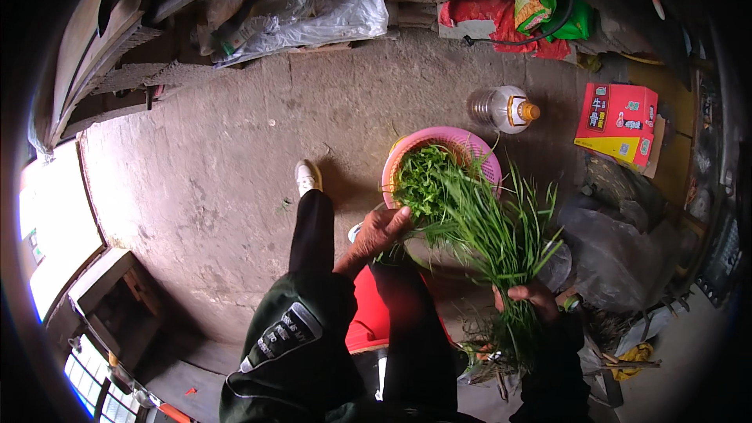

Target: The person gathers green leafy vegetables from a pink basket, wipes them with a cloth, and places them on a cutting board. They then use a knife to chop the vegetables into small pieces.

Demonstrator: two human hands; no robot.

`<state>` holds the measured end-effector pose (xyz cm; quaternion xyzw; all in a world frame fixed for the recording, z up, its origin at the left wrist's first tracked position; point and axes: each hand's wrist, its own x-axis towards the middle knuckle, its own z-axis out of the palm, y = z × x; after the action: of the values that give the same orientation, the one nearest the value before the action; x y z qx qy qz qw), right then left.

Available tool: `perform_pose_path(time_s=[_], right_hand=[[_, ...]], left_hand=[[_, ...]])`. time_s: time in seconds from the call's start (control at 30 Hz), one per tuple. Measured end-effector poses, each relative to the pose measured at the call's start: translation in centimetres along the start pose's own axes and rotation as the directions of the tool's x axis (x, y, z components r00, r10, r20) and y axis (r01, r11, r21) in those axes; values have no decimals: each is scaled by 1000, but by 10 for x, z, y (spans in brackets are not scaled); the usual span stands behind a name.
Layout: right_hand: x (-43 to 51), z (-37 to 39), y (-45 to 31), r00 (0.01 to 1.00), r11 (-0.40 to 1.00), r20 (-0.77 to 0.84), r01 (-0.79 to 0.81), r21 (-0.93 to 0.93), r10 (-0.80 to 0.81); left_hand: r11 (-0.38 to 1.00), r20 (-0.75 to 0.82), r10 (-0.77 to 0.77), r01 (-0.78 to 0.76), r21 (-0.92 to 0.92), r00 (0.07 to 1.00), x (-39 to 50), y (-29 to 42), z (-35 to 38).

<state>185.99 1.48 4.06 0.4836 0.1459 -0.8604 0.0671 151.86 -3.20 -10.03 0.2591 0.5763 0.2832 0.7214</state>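
Observation:
My right hand (526, 299) is closed round a large bunch of long, grass-like green stems (499, 229), whose tips fan out up and left over the basket. At the near left edge of the pink plastic basket (389, 179) is my left hand (385, 229), thumb and fingers brought together at some thin green stalks. Leafy greens (420, 179) fill the left part of the basket, which stands on the floor. The lower ends of the bunch hang below my right hand, over more loose plant matter.
A clear plastic bottle (499, 109) with an orange cap lies beyond the basket. To the right are a red cardboard box (617, 120) and crumpled clear plastic (623, 258). Twigs and a yellow bag (634, 362) lie at lower right. A plastic-covered pile (311, 17) lines the far wall.

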Motion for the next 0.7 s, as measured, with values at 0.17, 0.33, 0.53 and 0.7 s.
perform_pose_path(time_s=[0.17,0.33,0.53,0.7], right_hand=[[55,11,8,962,874,90,193,446,-259],[101,62,-7,950,897,-259,261,356,-174],[139,134,-12,950,918,-301,188,350,-80],[167,192,-14,899,874,-437,223,431,-14]], left_hand=[[991,-23,82,-84,-102,996,-39,-10,40],[970,-156,48,-83,-230,987,-63,-14,55],[977,-295,201,-213,-10,934,-98,-1,27],[954,-295,249,-182,237,922,-123,19,-8]])
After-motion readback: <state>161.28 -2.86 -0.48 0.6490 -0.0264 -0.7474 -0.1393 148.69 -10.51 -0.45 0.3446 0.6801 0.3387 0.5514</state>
